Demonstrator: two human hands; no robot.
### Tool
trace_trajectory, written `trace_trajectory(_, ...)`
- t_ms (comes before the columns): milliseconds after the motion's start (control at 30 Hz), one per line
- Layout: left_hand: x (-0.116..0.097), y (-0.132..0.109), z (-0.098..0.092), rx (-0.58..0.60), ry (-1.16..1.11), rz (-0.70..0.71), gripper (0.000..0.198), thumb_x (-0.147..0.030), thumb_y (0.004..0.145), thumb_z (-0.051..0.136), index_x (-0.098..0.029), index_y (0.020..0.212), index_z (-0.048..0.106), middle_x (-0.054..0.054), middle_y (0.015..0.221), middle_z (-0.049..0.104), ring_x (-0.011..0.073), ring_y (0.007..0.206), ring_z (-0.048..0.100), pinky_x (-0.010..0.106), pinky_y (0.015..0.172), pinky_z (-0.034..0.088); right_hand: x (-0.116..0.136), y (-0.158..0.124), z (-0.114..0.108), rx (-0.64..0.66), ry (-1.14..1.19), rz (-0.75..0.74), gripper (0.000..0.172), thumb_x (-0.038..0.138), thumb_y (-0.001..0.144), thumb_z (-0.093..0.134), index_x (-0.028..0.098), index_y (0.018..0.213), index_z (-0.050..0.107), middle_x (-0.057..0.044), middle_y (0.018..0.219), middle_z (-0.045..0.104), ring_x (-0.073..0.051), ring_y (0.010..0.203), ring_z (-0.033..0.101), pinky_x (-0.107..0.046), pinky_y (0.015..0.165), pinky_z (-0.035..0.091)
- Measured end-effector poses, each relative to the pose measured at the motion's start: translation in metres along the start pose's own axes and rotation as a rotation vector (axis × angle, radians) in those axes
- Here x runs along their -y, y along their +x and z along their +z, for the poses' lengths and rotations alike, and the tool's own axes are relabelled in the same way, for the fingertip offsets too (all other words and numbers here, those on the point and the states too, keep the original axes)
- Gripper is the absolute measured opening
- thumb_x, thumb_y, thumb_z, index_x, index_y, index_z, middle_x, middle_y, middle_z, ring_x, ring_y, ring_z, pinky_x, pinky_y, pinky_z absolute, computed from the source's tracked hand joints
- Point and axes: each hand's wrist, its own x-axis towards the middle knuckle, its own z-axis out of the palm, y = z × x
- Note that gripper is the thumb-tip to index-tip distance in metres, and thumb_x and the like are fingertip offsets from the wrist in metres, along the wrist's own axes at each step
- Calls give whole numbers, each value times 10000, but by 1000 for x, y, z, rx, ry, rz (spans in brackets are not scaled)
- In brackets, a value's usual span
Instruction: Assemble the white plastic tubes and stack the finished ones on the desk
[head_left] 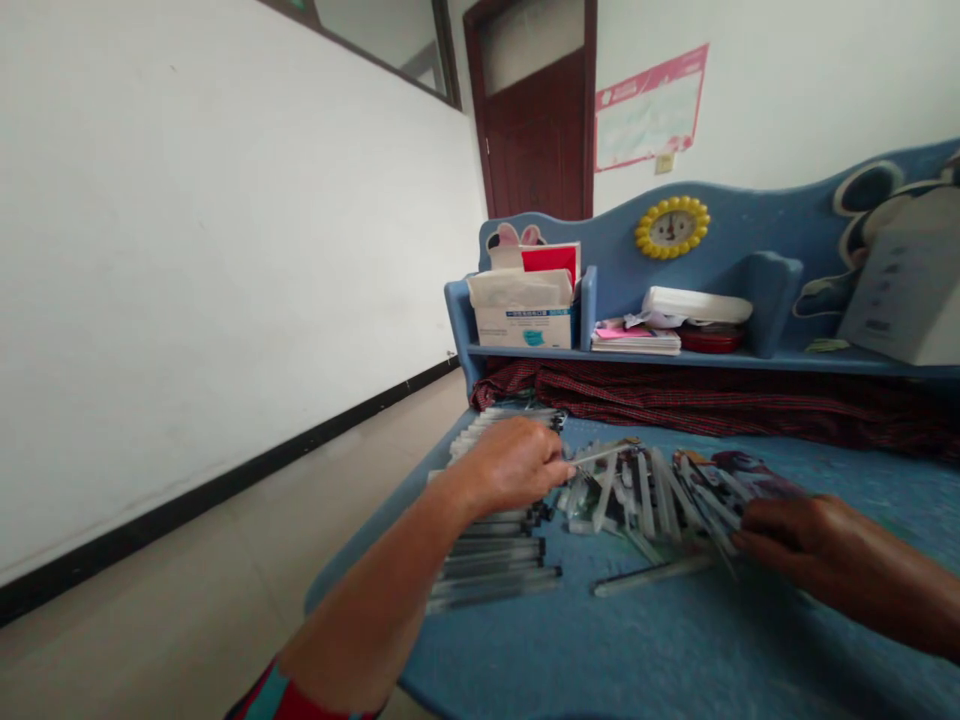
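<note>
My left hand (510,462) is closed in a pinch on one thin clear pen tube (600,455), held just above the blue desk (637,640). Under that hand lies a neat row of pen tubes (491,560) near the desk's left edge. A loose pile of pen tubes (645,495) is scattered in the middle. My right hand (802,545) rests at the pile's right side with fingers curled against the tubes; what they hold is hidden. One single tube (649,577) lies apart in front of the pile.
A blue shelf (675,355) at the desk's back carries a box of masks (525,315), stacked papers (636,340), a white case and a yellow clock (672,227). A red checked cloth (712,400) lies beneath it. A dark door (536,120) stands behind; floor drops off left.
</note>
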Motion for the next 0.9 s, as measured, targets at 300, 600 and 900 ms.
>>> trace_trajectory(300, 1, -64, 16, 237, 50, 19, 70, -182, 751, 558, -170, 773, 624, 53, 802, 647, 198, 769, 601, 273, 681, 410, 3, 2, 6, -31, 13, -44, 310, 352, 873, 401, 206, 640, 544, -14, 628, 576, -142, 588, 538, -257, 540, 346)
trace_trajectory(600, 4, -74, 31, 219, 125, -31, 82, -183, 777, 528, -164, 761, 606, 57, 830, 625, 202, 789, 589, 295, 684, 429, 10, 3, 8, 21, 46, -62, 296, 332, 882, 375, 209, 679, 551, -15, 647, 591, -147, 598, 559, -256, 548, 357)
trace_trajectory(900, 8, -75, 31, 139, 112, 41, 76, -162, 794, 481, -158, 755, 546, 56, 835, 591, 184, 779, 547, 288, 699, 427, 18, 2, 5, -39, 81, -81, 310, 348, 889, 381, 206, 665, 543, -10, 630, 574, -145, 582, 542, -267, 540, 344)
